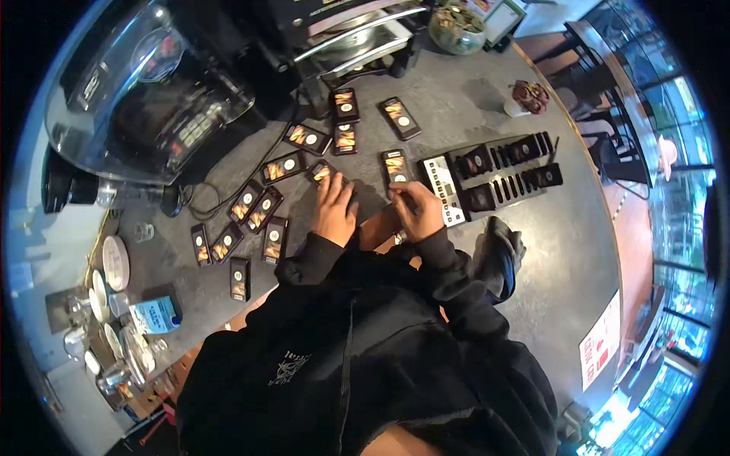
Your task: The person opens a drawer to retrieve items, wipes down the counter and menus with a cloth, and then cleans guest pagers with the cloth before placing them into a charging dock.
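Note:
My left hand lies palm down on the grey counter, fingers spread. Its fingertips reach the near end of a small black pager with an orange picture label. My right hand is closed, fingers curled inward. Its fingertips are at the near edge of another pager; whether they grip anything is hidden. Just right of this hand stands a charging base with a silver keypad and two rows of slots, some holding black pagers. A brown flat surface shows between my hands, its kind unclear.
Several more pagers lie scattered on the left. A coffee machine and a grinder-like black machine stand behind, with a cable on the counter. A blue-and-white carton is at lower left, and a black object beside my right sleeve.

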